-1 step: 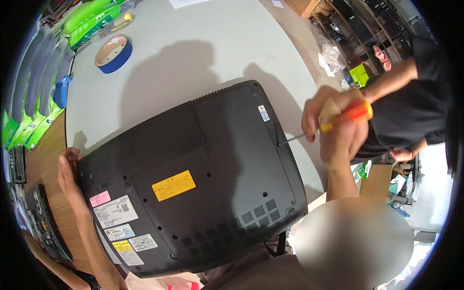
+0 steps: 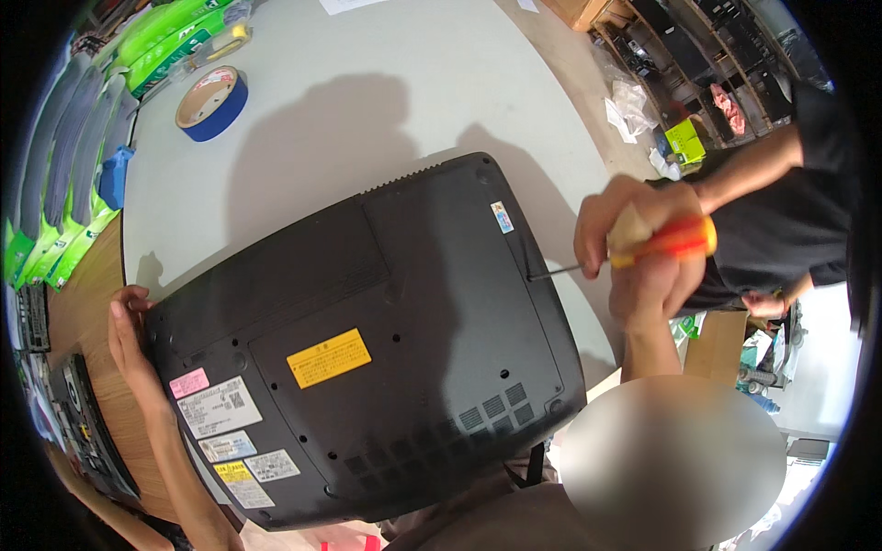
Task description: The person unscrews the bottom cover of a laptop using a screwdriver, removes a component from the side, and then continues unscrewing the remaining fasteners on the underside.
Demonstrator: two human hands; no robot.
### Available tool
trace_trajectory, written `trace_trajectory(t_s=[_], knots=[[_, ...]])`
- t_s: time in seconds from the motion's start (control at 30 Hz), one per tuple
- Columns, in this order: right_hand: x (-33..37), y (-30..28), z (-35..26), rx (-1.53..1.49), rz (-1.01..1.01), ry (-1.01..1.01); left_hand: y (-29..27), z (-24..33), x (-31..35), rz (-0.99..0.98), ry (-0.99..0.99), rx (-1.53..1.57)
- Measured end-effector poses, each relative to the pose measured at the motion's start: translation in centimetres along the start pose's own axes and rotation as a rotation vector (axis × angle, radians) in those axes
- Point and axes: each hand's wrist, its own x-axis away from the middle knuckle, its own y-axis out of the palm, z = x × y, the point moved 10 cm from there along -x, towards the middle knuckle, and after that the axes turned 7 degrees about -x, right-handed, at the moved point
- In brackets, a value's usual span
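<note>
A dark laptop [image 2: 432, 303] lies upside down across the pale table, its underside showing screw holes, vents and several stickers. My left hand [image 2: 136, 344] grips its left edge, fingers bent around the far left corner. My right hand [image 2: 643, 298] is closed around the red and yellow handle of a screwdriver [image 2: 675, 241]. A pale wrap [image 2: 627, 231] covers one finger. The screwdriver's thin shaft points left, and its tip meets the laptop near a hole by the right edge. The grip is slightly blurred.
A roll of blue tape [image 2: 213, 103] lies on the table [image 2: 478, 73] at the far left. Green-and-grey packages [image 2: 69, 165] are piled along the left side. An opened device [image 2: 87, 422] sits on a wooden surface. At right stands a person in black [image 2: 781, 230], before shelves [image 2: 680, 55].
My right hand and the screwdriver handle have shifted slightly right and down. The tip stays at the same spot on the laptop. My left hand is nearly still.
</note>
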Motion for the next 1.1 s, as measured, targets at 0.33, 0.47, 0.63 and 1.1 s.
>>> trace_trajectory(t_s=[0.33,0.47,0.63,1.1], knots=[[-0.3,0.3,-0.3,0.134,-0.157,-0.059,-1.1,-0.8,-0.7,0.041,0.014,-0.037],[-1.6,1.4,-1.4,0.128,-0.367,-0.069,-1.1,-0.6,-0.9,0.007,0.036,-0.076],[-0.9,0.2,-1.1,0.049,-0.158,-0.057,-0.6,-0.1,-0.5,-0.023,0.035,-0.06],[-0.2,0.5,-4.0,0.32,0.063,-0.212,0.1,0.5,-0.2,0.023,0.032,-0.049]])
